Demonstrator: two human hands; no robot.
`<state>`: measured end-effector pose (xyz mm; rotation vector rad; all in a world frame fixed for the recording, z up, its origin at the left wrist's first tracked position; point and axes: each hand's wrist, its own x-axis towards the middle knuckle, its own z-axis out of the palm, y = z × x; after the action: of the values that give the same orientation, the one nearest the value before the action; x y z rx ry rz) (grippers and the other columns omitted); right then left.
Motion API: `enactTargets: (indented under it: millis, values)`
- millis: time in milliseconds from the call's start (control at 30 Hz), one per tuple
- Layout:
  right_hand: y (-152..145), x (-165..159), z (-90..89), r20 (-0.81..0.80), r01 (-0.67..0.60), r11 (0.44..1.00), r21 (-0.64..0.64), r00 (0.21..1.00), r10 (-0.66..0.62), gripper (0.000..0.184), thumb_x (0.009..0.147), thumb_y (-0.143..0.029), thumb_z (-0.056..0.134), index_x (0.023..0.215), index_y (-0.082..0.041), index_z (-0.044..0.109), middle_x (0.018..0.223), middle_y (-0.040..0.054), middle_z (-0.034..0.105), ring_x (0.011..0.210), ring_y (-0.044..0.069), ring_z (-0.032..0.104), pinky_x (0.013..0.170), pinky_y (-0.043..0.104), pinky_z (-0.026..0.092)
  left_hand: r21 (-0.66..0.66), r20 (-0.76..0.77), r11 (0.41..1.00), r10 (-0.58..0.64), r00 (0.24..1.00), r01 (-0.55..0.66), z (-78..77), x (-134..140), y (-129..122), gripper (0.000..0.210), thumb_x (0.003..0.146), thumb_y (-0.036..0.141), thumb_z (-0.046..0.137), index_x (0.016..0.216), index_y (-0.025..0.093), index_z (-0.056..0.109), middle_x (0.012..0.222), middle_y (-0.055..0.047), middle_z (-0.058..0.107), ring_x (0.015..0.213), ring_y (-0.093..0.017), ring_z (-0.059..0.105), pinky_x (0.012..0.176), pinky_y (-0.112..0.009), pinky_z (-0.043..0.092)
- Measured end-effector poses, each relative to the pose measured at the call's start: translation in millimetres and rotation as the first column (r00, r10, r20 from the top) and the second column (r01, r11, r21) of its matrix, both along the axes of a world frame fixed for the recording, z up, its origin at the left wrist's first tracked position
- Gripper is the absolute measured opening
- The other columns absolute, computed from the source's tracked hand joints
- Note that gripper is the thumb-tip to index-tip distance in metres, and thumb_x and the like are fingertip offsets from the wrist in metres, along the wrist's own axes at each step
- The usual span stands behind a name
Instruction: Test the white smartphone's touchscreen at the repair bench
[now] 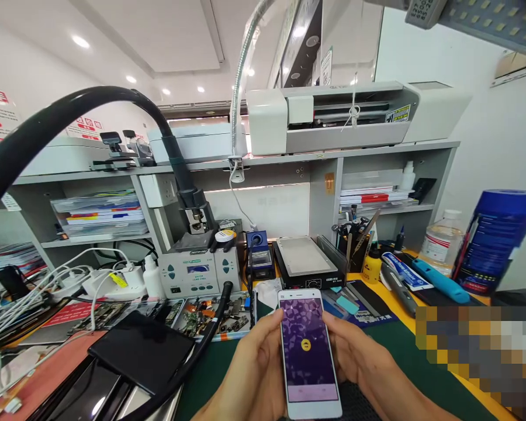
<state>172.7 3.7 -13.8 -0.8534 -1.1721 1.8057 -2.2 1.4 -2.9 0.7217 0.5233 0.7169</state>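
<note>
A white smartphone (307,374) is held upright between both hands, its screen lit purple with a round yellow icon in the middle. My left hand (258,362) wraps the phone's left edge, thumb along its upper side. On the opposite edge, my right hand (363,356) grips it the same way. The fingers behind the phone are hidden. Below the hands lies a dark green mat (214,362). Just beyond the phone stands a black box with a flat metal plate (304,256) on top.
On the left are a hot-air station (199,272), its black hose (214,327), a tray of circuit boards (193,316) and dark panels (142,351). Tweezers, a yellow bottle (371,266), a clear bottle (441,242) and a blue can (497,240) stand on the right.
</note>
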Motion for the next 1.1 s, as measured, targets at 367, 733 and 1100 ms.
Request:
enactTargets:
  millis: [367, 733, 1100]
  values:
    - [-3, 3, -10.7, 0.152, 0.108, 0.994, 0.003, 0.982, -0.107, 0.068, 0.090, -0.062, 0.055, 0.148, -0.028, 0.047, 0.117, 0.0072, 0.074, 0.092, 0.028, 0.071, 0.076, 0.037, 0.055, -0.019, -0.067, 1.000, 0.005, 0.998, -0.007, -9.1, 1, 4, 0.056, 0.094, 0.059, 0.046, 0.135, 0.022, 0.058, 0.104, -0.012, 0.069, 0.077, -0.022, 0.069, 0.048, -0.023, 0.053]
    - [-5, 7, -12.9, 0.243, 0.092, 0.993, 0.077, 0.964, -0.108, 0.078, 0.085, -0.064, 0.060, 0.153, -0.035, 0.038, 0.134, 0.0068, 0.068, 0.114, 0.036, 0.066, 0.091, 0.048, 0.054, -0.015, -0.167, 0.998, 0.058, 0.984, -0.061, -5.9, 3, 3, 0.063, 0.088, 0.067, 0.054, 0.128, 0.019, 0.064, 0.101, -0.014, 0.070, 0.071, -0.020, 0.067, 0.048, -0.024, 0.053]
    - [-6, 3, -8.4, 0.224, 0.139, 0.989, 0.049, 0.964, -0.146, 0.074, 0.085, -0.064, 0.060, 0.150, -0.032, 0.044, 0.126, 0.0069, 0.071, 0.103, 0.031, 0.070, 0.085, 0.042, 0.055, -0.022, -0.023, 1.000, -0.017, 1.000, 0.016, -5.0, -1, 3, 0.066, 0.091, 0.069, 0.045, 0.135, 0.021, 0.058, 0.106, -0.013, 0.069, 0.085, -0.025, 0.069, 0.049, -0.024, 0.053]
